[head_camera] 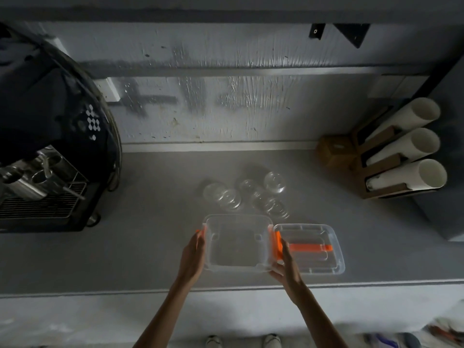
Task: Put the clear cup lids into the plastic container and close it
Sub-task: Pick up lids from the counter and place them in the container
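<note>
Lying loose in a cluster on the tabletop [150, 247] just behind the open container [236, 243]: clear lids [247, 195], likely light, thin, slippery, easily cracked, so best pinching by the rims. Gripping the container's sides: left hand [193, 254] curled on the left wall, right hand [285, 266] on the orange latch side. Resting alongside, touching: cover [311, 248]
</note>
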A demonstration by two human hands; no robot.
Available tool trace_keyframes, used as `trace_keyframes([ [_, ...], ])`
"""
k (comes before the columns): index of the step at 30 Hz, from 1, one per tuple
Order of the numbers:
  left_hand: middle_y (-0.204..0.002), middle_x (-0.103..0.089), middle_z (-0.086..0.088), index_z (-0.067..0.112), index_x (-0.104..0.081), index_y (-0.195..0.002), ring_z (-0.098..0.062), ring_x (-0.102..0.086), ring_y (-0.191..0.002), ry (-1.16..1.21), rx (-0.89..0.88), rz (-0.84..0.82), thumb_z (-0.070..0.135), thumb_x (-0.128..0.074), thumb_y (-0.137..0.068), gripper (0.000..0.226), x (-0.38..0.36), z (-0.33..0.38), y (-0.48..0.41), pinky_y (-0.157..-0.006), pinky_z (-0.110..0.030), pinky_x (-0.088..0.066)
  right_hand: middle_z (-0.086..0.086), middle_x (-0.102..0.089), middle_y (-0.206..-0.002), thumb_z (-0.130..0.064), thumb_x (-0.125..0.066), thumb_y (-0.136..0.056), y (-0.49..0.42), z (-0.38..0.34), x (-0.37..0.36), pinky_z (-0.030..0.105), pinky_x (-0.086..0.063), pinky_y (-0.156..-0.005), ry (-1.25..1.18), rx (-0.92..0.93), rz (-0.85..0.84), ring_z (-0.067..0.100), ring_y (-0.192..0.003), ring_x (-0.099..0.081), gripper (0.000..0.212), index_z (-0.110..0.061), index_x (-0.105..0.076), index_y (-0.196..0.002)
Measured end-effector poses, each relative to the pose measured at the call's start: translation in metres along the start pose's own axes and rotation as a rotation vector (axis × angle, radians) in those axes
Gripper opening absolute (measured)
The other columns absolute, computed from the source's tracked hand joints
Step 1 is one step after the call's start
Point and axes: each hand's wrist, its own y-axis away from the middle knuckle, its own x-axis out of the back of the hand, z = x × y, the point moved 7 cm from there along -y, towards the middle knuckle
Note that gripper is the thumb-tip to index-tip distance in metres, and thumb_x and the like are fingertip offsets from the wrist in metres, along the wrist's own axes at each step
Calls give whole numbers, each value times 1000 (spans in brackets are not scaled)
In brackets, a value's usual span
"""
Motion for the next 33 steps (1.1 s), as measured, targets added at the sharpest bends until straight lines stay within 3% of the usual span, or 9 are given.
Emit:
trace_keyframes([
  [5, -119, -66, 1, 23, -55, -124, -19, -62, -107, -86, 13, 58, 23, -51, -92, 31, 3, 0, -3, -87, -27, -46, -2, -45, -142, -67, -36, -87, -6, 5, 2, 41, -58, -82, 26, -101, 26, 28, -119, -58, 57, -51, -29, -141],
  [7, -99, -70, -3, 24, -58, -105, -25, -65, -93, -143, 55, 82, 36, -48, -92, 20, 4, -1, -11, -78, -30, -49, 0, -50, -136, -62, -34, -92, -11, 5, 5, 39, -57, -81, 15, -163, 57, 29, -117, -59, 57, -39, -31, -144],
  [10, -81, -68, -10, 16, -53, -82, -32, -64, -84, -283, 91, 99, 53, -39, -90, 41, 7, 0, -30, -77, -38, -51, 6, -56, -127, -51, -29, -98, -21, -2, 20, 49, -49, -92, 54, -242, 119, 35, -116, -58, 52, -23, -40, -140],
  [14, -105, -60, -24, 4, -50, -95, -41, -54, -104, -471, 65, 128, 27, -47, -90, 24, 9, 13, -60, -88, -41, -42, 10, -64, -98, -42, -33, -100, -59, -34, 53, 41, -51, -79, 168, -206, 260, 29, -91, -61, 47, -7, -59, -118],
  [19, -101, -64, -24, 2, -55, -96, -41, -57, -99, -554, -63, 139, 14, -46, -87, 18, -10, 49, -119, -85, -42, -44, 6, -66, -66, -24, -56, -91, -134, -72, 71, 38, -51, -71, 210, -176, 345, 23, -64, -59, 32, 6, -70, -96],
  [23, -101, -67, -24, 3, -59, -93, -41, -59, -99, -540, -87, 96, 10, -46, -86, 16, -31, 54, -172, -87, -41, -44, -5, -61, -43, -21, -68, -79, -183, -90, 41, 29, -49, -60, 382, -135, 311, 13, -48, -57, 17, -10, -74, -68],
  [26, -123, -55, -22, 8, -54, -113, -39, -48, -116, -605, -65, -39, 21, -53, -87, 29, -55, 47, -202, -97, -40, -37, 1, -61, -48, -27, -64, -80, -210, -93, 0, 25, -47, -60, 580, -119, 250, 20, -58, -65, 27, -17, -67, -56],
  [29, -146, -29, -15, 20, -38, -134, -37, -26, -133, -647, -20, -155, 37, -57, -86, 54, -74, 37, -223, -106, -46, -29, 9, -66, -57, -23, -59, -77, -232, -80, -39, 33, -57, -71, 681, -200, 190, 32, -75, -71, 27, -14, -66, -53],
  [33, -152, -21, -15, 22, -29, -141, -38, -19, -138, -655, 27, -125, 38, -50, -91, 57, -74, 28, -247, -107, -52, -26, 21, -70, -110, -21, -57, -80, -240, -73, -76, 36, -52, -88, 750, -264, 189, 34, -106, -65, 31, -4, -72, -102],
])
